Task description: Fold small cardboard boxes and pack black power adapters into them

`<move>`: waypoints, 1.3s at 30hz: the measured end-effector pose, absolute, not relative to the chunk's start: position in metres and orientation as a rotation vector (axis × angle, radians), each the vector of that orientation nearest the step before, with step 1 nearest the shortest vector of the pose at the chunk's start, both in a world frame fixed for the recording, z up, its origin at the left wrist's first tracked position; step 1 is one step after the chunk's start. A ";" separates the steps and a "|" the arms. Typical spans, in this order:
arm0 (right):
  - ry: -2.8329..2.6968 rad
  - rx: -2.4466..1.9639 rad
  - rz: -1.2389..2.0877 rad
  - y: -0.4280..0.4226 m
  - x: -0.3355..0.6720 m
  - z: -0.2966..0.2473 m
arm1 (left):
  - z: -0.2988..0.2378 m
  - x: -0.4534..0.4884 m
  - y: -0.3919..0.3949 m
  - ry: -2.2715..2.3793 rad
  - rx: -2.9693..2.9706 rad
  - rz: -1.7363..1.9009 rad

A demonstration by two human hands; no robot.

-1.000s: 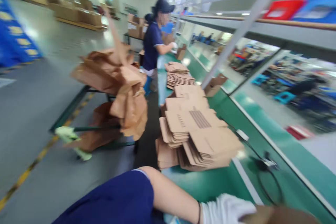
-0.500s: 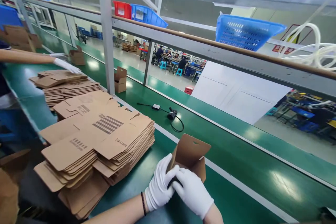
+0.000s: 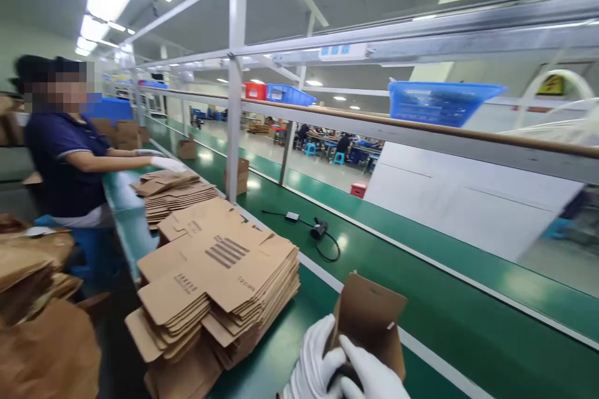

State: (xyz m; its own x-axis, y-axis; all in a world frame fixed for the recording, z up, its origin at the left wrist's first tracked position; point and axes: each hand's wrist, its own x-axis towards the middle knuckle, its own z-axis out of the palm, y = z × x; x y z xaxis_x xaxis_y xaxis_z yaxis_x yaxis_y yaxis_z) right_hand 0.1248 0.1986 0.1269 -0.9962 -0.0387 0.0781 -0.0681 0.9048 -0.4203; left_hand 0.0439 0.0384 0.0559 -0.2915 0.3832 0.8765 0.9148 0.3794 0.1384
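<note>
A part-folded brown cardboard box [image 3: 372, 308] stands at the lower middle right, its lid flap raised with a small slot in it. My left hand [image 3: 311, 361], in a white glove, is closed around the box's left side. At the near side, my right hand [image 3: 374, 374], gloved too, grips the box with its fingers close to the left thumb. Something dark shows between the hands, too hidden to name. Left of them lies a tall stack of flat cardboard blanks [image 3: 219, 268] with black print.
A black cable with a plug-like end [image 3: 319, 229] lies on the green conveyor [image 3: 449, 299]. At the left, a co-worker [image 3: 70, 143] reaches to another stack of blanks [image 3: 180, 196]. A metal post [image 3: 235, 87] and a rail with a blue basket [image 3: 440, 103] stand beyond.
The view has tilted up and swung left, so the co-worker and ceiling lights show more. My hands and the box appear lower and further right, still together.
</note>
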 end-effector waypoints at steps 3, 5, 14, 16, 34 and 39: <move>-3.108 -0.007 0.599 0.182 0.132 0.160 | 0.066 0.048 0.037 -1.856 -1.132 -0.946; -3.098 0.000 0.568 0.172 0.136 0.180 | 0.070 0.047 0.035 -1.843 -1.125 -0.993; -2.989 0.382 0.460 0.155 0.142 0.222 | 0.068 0.013 0.025 -1.819 -1.122 -1.009; -2.969 0.412 0.404 0.157 0.142 0.223 | 0.067 0.006 0.026 -1.813 -1.114 -1.029; -2.305 -0.783 0.567 0.271 0.148 0.180 | 0.089 0.018 0.030 -1.735 -0.976 -1.113; -2.151 -1.653 0.507 0.330 0.159 0.131 | 0.077 0.058 0.036 -1.501 -1.558 -0.981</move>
